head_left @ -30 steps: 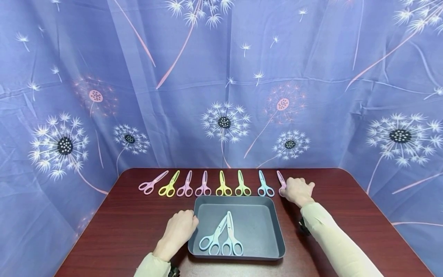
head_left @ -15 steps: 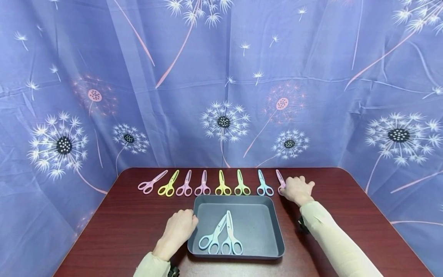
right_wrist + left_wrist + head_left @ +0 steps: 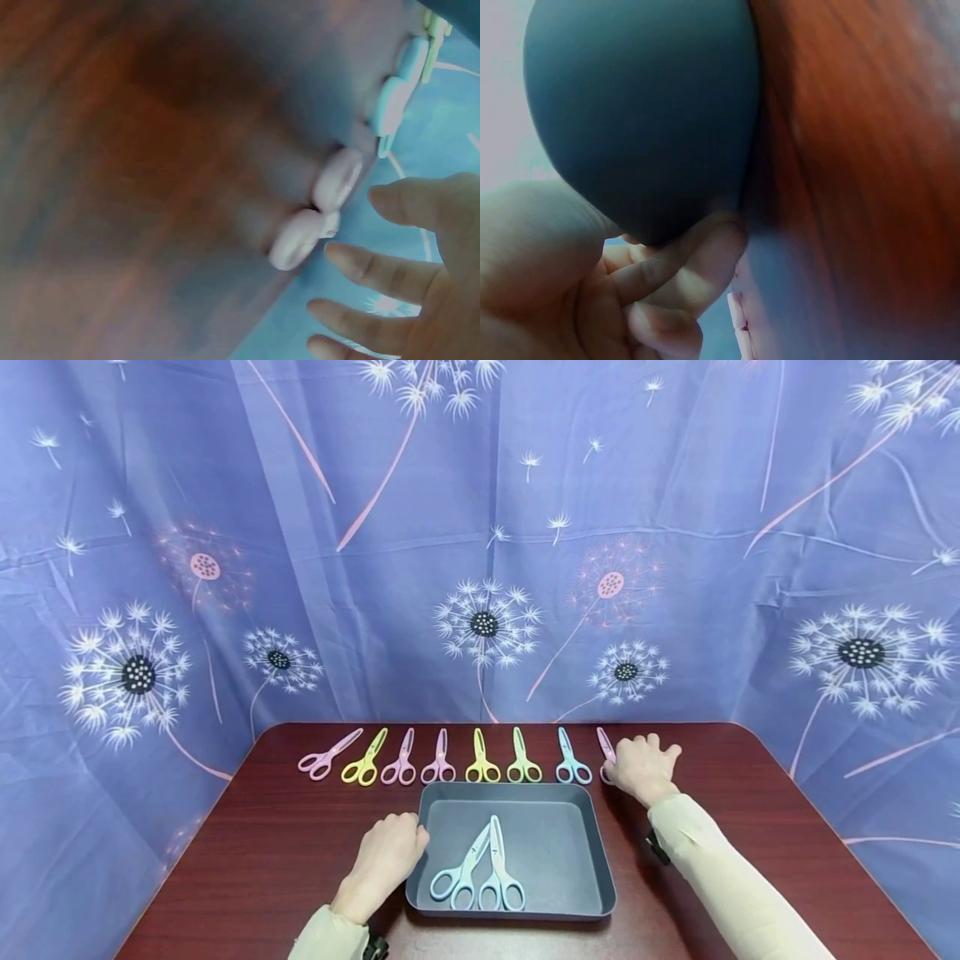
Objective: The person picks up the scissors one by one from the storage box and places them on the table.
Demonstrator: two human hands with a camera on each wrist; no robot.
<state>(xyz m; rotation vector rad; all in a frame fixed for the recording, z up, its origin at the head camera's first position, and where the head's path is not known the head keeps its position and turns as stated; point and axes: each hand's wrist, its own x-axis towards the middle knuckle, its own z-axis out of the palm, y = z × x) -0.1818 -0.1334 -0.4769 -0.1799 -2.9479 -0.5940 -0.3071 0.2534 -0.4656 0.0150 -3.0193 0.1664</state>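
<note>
My left hand (image 3: 384, 862) grips the left side of a dark grey tray (image 3: 555, 860); in the left wrist view its fingers (image 3: 705, 262) curl against the tray's end. Two light blue scissors (image 3: 497, 868) lie in the tray, their tips close together. At the right end of a row of scissors, my right hand (image 3: 642, 768) hovers by pink scissors (image 3: 606, 745), partly covering their handles. The right wrist view shows straight, spread fingers (image 3: 386, 274) and a thumb around the pink handles (image 3: 300, 236), with a gap visible.
Blue scissors (image 3: 572, 760) lie left of the pink ones. Several yellow, green and pink scissors continue the row behind the tray, including yellow scissors (image 3: 365, 760). A blue dandelion-print curtain (image 3: 390, 568) hangs behind the dark red wooden table (image 3: 277, 827).
My right hand has shifted very slightly beside the pink scissors. The left hand, the tray and the scissors look unmoved.
</note>
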